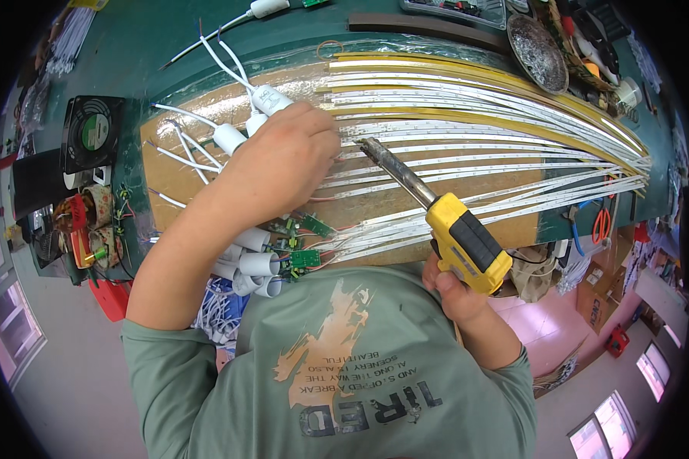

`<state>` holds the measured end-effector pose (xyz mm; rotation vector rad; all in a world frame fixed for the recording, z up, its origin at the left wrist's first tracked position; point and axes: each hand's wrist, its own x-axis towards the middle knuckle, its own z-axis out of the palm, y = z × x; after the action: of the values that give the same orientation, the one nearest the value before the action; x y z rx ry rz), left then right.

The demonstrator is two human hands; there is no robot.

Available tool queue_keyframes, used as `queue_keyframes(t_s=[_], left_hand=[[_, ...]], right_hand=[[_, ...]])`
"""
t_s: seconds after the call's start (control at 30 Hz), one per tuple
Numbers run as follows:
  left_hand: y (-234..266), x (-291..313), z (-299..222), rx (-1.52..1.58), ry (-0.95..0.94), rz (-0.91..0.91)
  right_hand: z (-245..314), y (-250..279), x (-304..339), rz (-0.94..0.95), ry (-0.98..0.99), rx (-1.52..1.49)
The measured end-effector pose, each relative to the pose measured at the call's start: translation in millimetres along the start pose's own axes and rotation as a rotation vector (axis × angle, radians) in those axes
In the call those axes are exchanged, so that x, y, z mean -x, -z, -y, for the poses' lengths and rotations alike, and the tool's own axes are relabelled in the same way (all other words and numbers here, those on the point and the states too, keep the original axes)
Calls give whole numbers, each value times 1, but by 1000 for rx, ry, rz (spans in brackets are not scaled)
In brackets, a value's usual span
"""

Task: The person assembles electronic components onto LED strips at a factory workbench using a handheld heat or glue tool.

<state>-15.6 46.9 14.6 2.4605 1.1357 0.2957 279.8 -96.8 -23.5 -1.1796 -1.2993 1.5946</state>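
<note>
My right hand (453, 289) is wrapped round the handle of a yellow and black soldering gun (471, 241). Its long metal barrel points up and left, with the blackened tip close to my left fingers. Bent over the left ends of the strips, my left hand (291, 153) has its fingers curled together; what they pinch is hidden. Long white and yellow LED strips (467, 145) fan across a brown board (505, 227). White plastic end caps with wires (228, 139) lie beside and partly under my left hand. Small green circuit boards (306, 258) and white tubes (259, 264) sit near my shirt.
A black cooling fan (93, 131) stands at the left on the green table. A dark bar (429, 23) and a clear tray (478, 11) are at the back. At the far right are a blackened metal dish (540, 53) and orange-handled scissors (602, 226).
</note>
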Motion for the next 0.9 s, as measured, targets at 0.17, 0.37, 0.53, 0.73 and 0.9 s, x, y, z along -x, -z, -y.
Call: queue_keyframes(t_s=[0.17,0.37,0.53,0.73,0.9], left_hand=[[0,1,-1,33,0,-38],[-3,6,-2,94,-2,-139],[0,4,-10,-1,-61,-316],[1,13,-10,190,148,-384],[6,16,-10,274,164,-359]], right_hand=[[6,-5,-17,-34,20,-53],[24,-22,-69,-30,85,-373],[44,-48,-106,-109,-3,-326],[38,-67,-135,-128,34,64],[44,-74,-145,-81,39,100]])
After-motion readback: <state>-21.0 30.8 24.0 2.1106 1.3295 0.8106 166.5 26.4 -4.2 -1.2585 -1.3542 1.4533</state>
